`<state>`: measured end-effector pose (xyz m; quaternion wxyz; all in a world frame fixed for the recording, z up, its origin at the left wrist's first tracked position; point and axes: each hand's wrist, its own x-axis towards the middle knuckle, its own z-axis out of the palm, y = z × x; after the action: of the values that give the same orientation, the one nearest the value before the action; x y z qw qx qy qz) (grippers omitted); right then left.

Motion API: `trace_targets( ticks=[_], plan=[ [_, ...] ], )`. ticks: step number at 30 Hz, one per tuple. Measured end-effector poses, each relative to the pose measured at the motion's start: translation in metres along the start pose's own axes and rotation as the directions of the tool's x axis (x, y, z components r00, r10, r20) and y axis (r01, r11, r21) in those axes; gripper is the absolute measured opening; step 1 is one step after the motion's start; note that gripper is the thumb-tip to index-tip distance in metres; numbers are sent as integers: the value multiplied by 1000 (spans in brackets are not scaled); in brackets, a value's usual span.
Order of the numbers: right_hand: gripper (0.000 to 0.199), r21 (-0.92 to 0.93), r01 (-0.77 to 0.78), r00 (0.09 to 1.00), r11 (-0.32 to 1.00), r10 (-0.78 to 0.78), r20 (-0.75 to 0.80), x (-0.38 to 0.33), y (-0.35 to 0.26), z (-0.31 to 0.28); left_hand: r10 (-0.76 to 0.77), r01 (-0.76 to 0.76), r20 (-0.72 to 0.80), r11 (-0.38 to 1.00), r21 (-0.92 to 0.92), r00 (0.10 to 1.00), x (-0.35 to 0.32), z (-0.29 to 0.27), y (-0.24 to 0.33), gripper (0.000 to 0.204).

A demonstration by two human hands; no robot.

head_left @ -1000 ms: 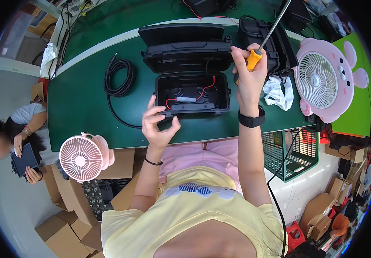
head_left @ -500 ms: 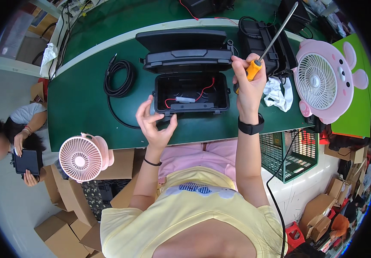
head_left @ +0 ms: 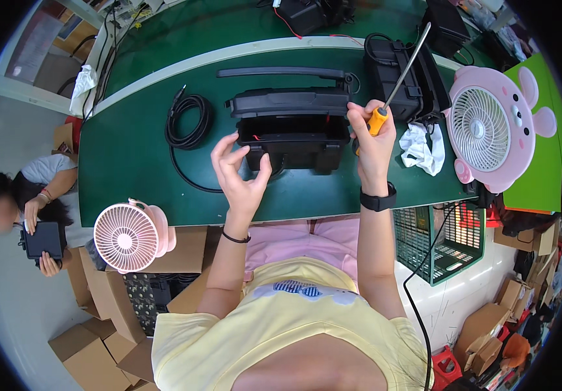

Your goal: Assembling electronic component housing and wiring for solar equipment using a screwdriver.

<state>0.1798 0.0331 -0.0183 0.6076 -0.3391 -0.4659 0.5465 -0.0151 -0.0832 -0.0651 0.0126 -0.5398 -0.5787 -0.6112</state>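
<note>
A black plastic box with its hinged lid raised sits tilted on the green table, its front wall facing me. Above the lid shows the edge of a flat black panel. The fingers of my left hand curl against the box's left front corner, thumb apart from them. My right hand grips a screwdriver by its yellow handle, the long metal shaft pointing up and away. Its thumb and index finger are at the lid's right end. A red wire shows inside; most of the interior is hidden.
A coiled black cable lies left of the box. At right are another black case, white crumpled tissue and a pink fan. A smaller pink fan stands at the near left. Another person holds a black device.
The box has tipped so that its front wall shows more, hiding the pale cylinder inside. Lid and panel now appear narrower. My right hand and screwdriver have shifted slightly left and nearer.
</note>
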Motion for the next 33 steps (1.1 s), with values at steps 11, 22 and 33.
trace_targets(
  ticks=[11, 22, 33],
  plan=[
    [27, -96, -48, 998, 994, 42, -56, -6, 11, -4, -227, 227, 11, 966, -122, 974, 6, 6, 5, 46],
    [26, -122, -52, 996, 991, 42, -83, -12, 13, -4, -99, 106, 168, 994, -30, 981, 20, 4, 1, 59],
    [21, -176, 67, 989, 982, -88, -118, -37, 0, -7, -125, 143, 90, 963, -227, 988, 24, 17, -3, 50]
  ],
)
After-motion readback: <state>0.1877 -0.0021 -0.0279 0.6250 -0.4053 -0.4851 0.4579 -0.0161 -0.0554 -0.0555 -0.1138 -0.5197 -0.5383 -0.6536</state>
